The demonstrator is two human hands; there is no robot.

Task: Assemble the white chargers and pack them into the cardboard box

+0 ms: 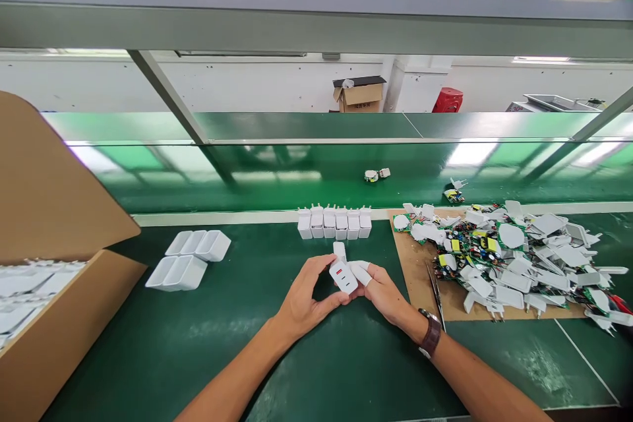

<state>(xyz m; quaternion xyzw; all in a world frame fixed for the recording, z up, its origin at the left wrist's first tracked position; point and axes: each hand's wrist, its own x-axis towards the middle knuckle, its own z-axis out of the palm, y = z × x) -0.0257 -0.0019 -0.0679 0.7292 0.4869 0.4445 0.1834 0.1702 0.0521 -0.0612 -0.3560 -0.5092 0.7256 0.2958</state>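
Observation:
A small white charger (343,278) with two port slots, one of them reddish, is held between my two hands over the green table. My left hand (309,293) grips it with thumb and fingers from the left and below. My right hand (380,290), with white covers on fingertips, is closed on its right side. Just beyond the charger shows a white piece (339,250); whether it touches the charger I cannot tell. Farther back stands a row of white charger housings (334,223) with prongs upward.
At right, a brown board (413,270) carries a heap of circuit boards and white covers (514,257), with tweezers (436,297) at its left edge. Open white housings (185,264) lie left, beside a cardboard box (93,297) of white parts. A metal bar (316,20) crosses above.

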